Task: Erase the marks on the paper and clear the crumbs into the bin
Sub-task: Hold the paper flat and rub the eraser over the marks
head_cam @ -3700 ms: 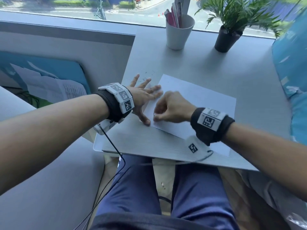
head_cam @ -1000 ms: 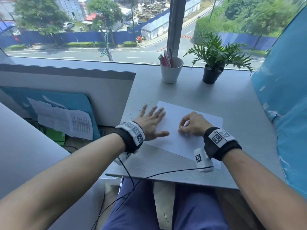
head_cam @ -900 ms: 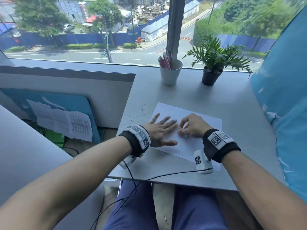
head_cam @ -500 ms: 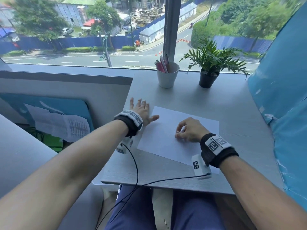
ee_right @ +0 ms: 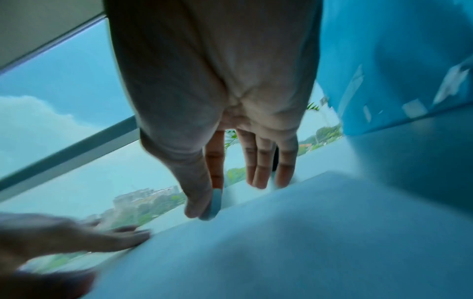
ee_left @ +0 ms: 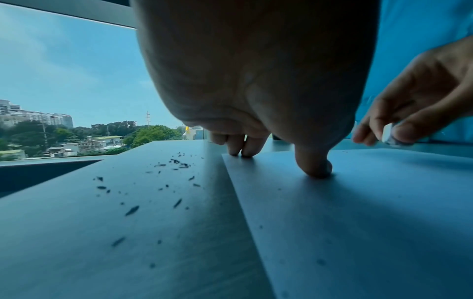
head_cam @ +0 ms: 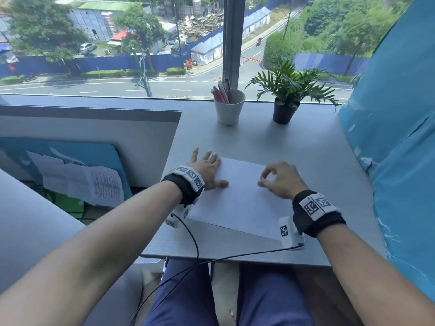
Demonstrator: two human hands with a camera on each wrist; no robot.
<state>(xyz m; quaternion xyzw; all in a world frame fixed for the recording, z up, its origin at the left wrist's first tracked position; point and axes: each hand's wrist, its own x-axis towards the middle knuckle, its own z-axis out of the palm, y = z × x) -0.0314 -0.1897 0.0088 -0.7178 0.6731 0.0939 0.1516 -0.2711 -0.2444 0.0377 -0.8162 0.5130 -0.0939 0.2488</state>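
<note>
Paper (head_cam: 237, 198) is thin and slides on the counter (head_cam: 294, 137): left hand (head_cam: 207, 170) pins its left edge with flat, spread fingers (ee_left: 313, 168); right hand (head_cam: 280, 180) pinches a small eraser (ee_right: 213, 204). Crumbs (ee_left: 176, 163) are light; sweep gently.

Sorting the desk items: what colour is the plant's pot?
The pot is black, clearest in the head view.

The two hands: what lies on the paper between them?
Only bare white paper lies between the left hand and right hand, as the head view shows.

Matt white paper (head_cam: 240, 203) on smooth grey laminate desk (head_cam: 294, 142); glossy white ceramic cup (head_cam: 229, 110).
</note>
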